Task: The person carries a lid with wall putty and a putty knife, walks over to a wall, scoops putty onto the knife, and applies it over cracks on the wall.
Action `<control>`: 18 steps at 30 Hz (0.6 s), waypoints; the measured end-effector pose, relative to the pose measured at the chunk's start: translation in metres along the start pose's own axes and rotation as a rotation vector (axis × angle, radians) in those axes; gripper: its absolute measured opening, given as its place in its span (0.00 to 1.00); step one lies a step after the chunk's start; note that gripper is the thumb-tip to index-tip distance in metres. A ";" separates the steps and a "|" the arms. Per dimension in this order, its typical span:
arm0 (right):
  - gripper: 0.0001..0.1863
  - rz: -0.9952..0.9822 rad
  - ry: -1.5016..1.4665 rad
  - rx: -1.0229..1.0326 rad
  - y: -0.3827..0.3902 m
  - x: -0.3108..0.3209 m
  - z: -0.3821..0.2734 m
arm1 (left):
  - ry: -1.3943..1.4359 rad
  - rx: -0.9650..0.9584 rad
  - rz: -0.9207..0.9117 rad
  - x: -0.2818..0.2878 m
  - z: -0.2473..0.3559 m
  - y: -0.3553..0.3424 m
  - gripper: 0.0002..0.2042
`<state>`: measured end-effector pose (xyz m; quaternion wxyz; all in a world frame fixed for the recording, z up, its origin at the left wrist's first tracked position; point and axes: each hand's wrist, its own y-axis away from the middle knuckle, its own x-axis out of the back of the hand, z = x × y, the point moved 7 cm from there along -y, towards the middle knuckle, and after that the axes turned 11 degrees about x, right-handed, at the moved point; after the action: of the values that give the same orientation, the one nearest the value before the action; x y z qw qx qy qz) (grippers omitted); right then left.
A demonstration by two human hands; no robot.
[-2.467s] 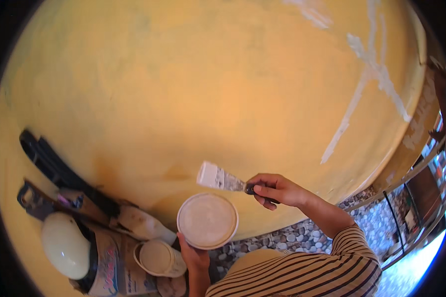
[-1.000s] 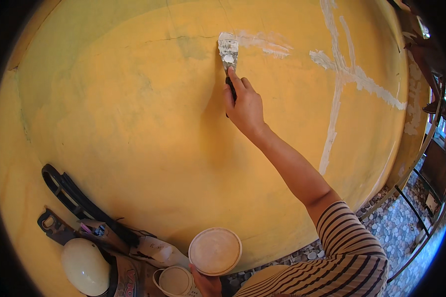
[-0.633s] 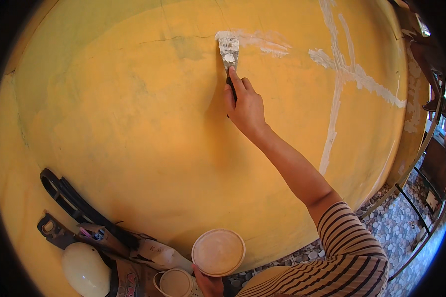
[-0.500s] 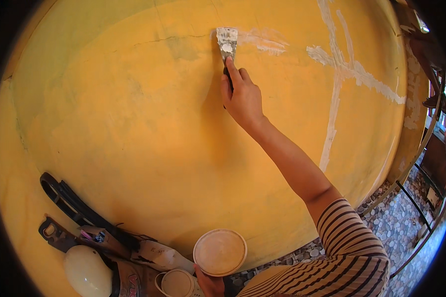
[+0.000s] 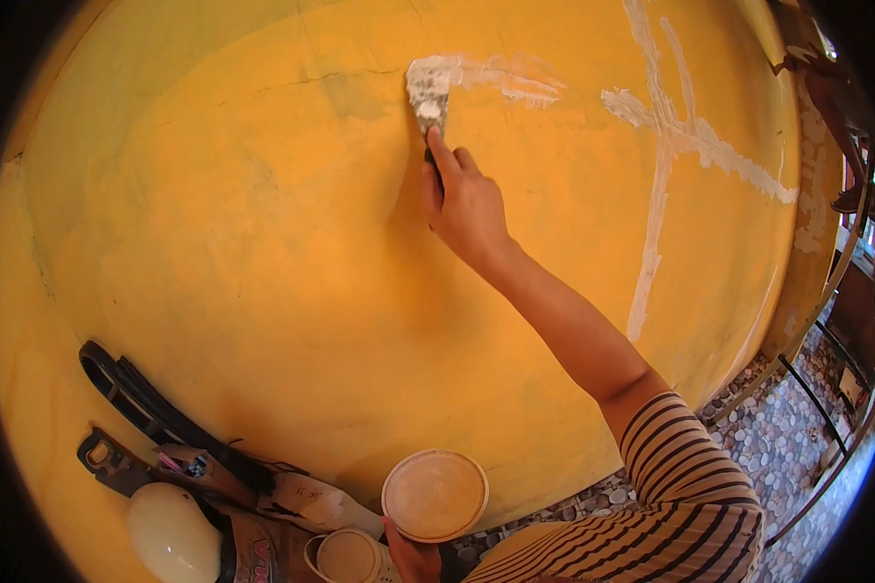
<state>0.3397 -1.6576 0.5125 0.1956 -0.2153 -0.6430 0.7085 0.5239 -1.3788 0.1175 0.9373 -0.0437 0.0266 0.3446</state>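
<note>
My right hand (image 5: 465, 202) is closed round the dark handle of a putty knife (image 5: 428, 97), its index finger stretched toward the blade. White filler coats the blade, which rests on the yellow wall (image 5: 262, 253) at a thin crack. To its right, a smear of white filler (image 5: 520, 83) runs along the wall. Low in the view, my left hand (image 5: 413, 559) grips the edge of a round pale container (image 5: 436, 495), seen from above. Much of that hand is hidden by the container and the lower rim.
Broad white filler bands (image 5: 666, 136) cross the wall at right. Below left are a handsaw (image 5: 117, 464), black curved strips (image 5: 141, 398), a cream helmet-like dome (image 5: 172, 532) and a small round tub (image 5: 348, 557). A metal frame (image 5: 826, 418) stands over pebbled flooring (image 5: 787, 457) at right.
The putty knife and my right hand have slid left and slightly down along the crack, with fresh white filler behind the blade. My left hand and the container have barely moved.
</note>
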 end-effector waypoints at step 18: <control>0.25 -0.057 0.094 -0.015 -0.021 -0.018 -0.019 | 0.666 0.374 -0.138 -0.009 -0.027 0.001 0.29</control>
<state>0.3649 -1.6497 0.5331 0.2443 -0.2314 -0.6443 0.6868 0.5155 -1.3867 0.0917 0.8902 0.0166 0.3888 0.2369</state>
